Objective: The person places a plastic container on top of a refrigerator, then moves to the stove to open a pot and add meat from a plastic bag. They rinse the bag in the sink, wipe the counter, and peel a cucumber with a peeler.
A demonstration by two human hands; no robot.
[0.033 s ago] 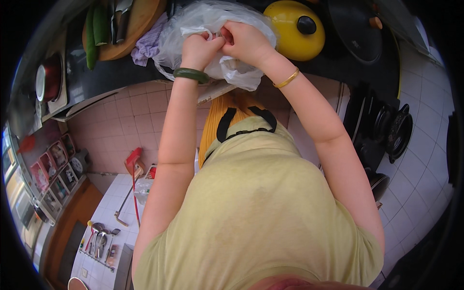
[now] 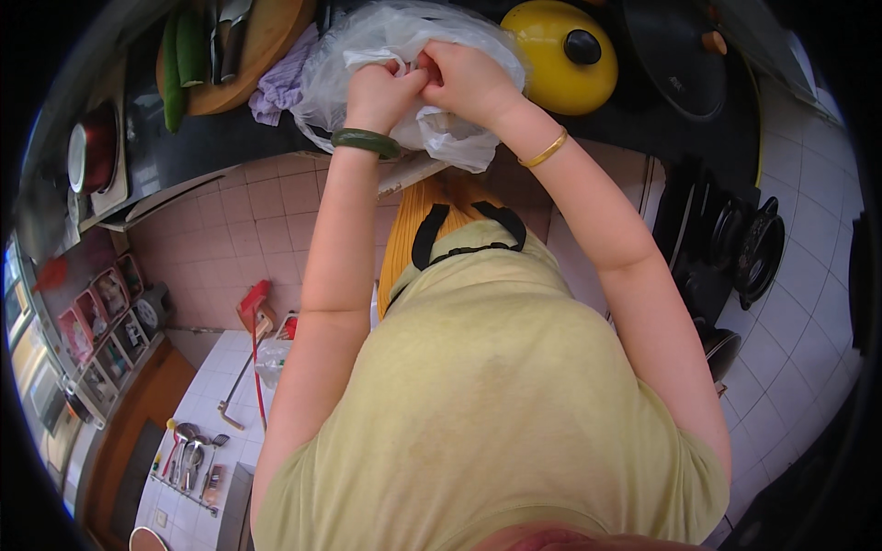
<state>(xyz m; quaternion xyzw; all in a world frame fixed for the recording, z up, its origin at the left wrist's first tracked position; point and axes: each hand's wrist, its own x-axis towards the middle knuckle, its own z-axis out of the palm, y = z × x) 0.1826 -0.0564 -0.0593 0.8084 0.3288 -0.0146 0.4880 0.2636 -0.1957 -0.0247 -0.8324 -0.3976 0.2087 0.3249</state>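
Crumpled, translucent white plastic bag (image 2: 395,32), loosely bunched on the black counter (image 2: 211,142), near folds over the edge.

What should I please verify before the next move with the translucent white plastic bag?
1. Left hand on the translucent white plastic bag: ok, it grips the gathered plastic.
2. Right hand on the bag: ok, gripping close beside the left.
3. Bag's contents identifiable: cannot tell, plastic and hands cover them.
4. Dark-handled metal knives apart from both hands: ok, they lie on the round wooden board.
5. Gap between bag and glossy, rounded yellow lid: cannot tell, their edges meet in view.
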